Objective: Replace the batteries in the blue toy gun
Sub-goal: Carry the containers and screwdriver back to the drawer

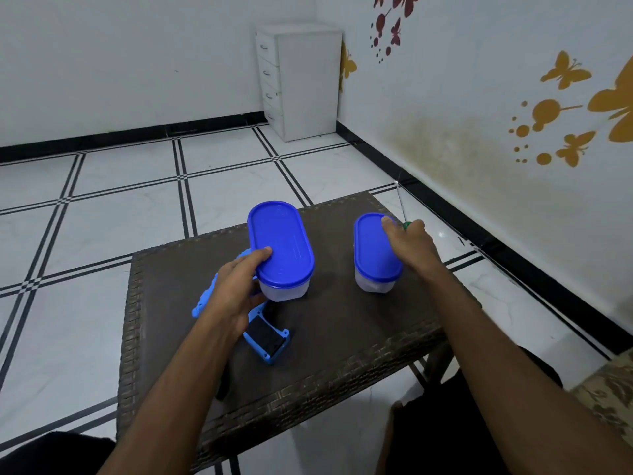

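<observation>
The blue toy gun (265,339) lies on the dark woven table (342,337), its handle with a dark panel pointing toward me and its front part hidden under my left hand. My left hand (236,286) holds the side of a larger clear container with a blue lid (281,241), thumb on the lid's edge. My right hand (409,241) grips a screwdriver with a green handle (407,225) and a thin metal shaft (400,200) pointing away, right beside a smaller blue-lidded container (373,248). No batteries show.
The table's far right corner lies close to the wall with butterfly stickers (565,73). A white drawer cabinet (301,80) stands in the room's far corner. Tiled floor surrounds the table. My knees in dark cloth show at the bottom.
</observation>
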